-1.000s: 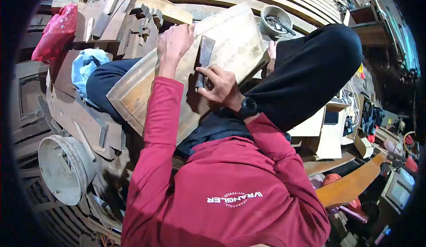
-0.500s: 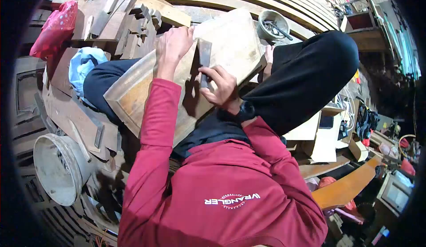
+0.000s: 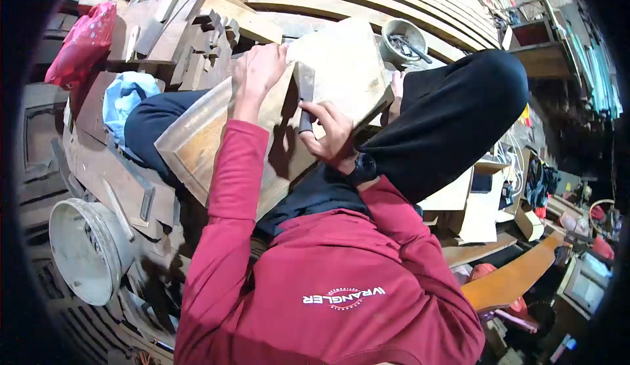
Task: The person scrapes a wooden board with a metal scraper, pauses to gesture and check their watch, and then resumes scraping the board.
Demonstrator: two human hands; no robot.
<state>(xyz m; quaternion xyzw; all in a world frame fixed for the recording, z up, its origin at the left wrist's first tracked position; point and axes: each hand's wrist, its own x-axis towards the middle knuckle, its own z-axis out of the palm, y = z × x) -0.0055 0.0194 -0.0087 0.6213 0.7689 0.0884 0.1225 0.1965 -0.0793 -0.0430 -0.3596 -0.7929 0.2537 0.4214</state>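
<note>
Wooden panel [image 3: 351, 63] is supported across the lap [image 3: 328, 188], far edge gripped by left hand [image 3: 260, 71]. Flat-bladed tool [image 3: 305, 84] is grasped in right hand [image 3: 331, 135] over the panel. Floor is crowded with timber [image 3: 328, 3] and bucket [image 3: 123, 240].

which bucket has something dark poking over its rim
The small round grey bucket beyond the pale wooden panel: a dark handle crosses its rim; the large whitish bucket at left shows none.
</note>
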